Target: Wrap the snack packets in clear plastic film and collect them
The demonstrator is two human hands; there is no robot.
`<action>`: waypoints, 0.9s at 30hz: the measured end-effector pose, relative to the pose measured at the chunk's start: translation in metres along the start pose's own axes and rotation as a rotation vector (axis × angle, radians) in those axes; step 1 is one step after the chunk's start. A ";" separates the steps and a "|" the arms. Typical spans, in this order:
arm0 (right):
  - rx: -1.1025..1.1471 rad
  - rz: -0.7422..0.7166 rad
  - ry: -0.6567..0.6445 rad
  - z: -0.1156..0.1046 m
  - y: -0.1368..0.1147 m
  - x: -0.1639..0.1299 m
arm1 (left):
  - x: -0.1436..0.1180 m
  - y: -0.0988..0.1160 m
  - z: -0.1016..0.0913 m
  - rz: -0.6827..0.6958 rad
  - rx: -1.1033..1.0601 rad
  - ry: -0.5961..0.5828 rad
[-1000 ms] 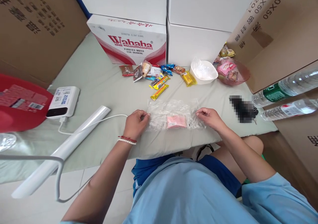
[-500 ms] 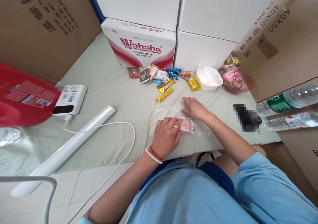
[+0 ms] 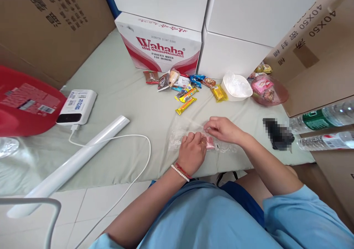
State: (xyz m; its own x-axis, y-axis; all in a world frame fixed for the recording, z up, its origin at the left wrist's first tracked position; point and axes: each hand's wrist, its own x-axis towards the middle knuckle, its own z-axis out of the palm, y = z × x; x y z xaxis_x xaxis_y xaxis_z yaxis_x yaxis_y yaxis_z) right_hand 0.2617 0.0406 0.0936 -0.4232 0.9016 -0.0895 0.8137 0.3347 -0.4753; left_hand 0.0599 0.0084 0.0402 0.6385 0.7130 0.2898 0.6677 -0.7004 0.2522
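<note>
At far left on the pale green cloth [image 3: 110, 76] we find a red plastic container [image 3: 52, 94], with a white device [image 3: 79, 103] just beside it. A white cable [image 3: 149, 149] runs from the device across a glossy white tube [image 3: 69, 164] lying at a slant. Farther back, a red-and-white carton [image 3: 163, 44] reads "Wahaha", with small snack packets [image 3: 189, 94] scattered before it. Near the cloth's front edge, our left hand [image 3: 191, 153], braceleted in red and white, lies palm down over a pink packet [image 3: 210, 143], covering its left part; we cannot tell whether the fingers grip it. Crinkled clear plastic [image 3: 177, 125] spreads around the packet. Our right hand [image 3: 223, 129] is at the packet's far right corner, fingers bent; whether they pinch the plastic, we cannot tell. Behind are a white bowl [image 3: 240, 95] and a see-through pink bowl [image 3: 282, 94] of wrapped snacks. At far right we have a pixelated black object [image 3: 278, 134], two clear bottles [image 3: 320, 120] and a cardboard box [image 3: 318, 76].
</note>
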 end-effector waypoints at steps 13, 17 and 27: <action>0.050 -0.011 0.245 0.084 -0.020 -0.053 | -0.017 -0.036 0.005 -0.037 -0.376 0.035; 0.004 0.031 0.172 0.085 -0.023 -0.052 | -0.018 -0.056 -0.002 -0.256 -0.465 0.167; 0.090 0.041 0.202 0.089 -0.024 -0.050 | 0.013 -0.104 -0.002 -0.889 -0.746 0.313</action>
State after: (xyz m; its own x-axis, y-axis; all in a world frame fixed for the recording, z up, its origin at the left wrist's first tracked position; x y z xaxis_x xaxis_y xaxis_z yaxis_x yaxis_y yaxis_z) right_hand 0.2281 -0.0368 0.0320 -0.2947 0.9536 0.0622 0.7857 0.2788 -0.5523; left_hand -0.0015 0.0908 0.0195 -0.1231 0.9898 -0.0713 0.3754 0.1129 0.9200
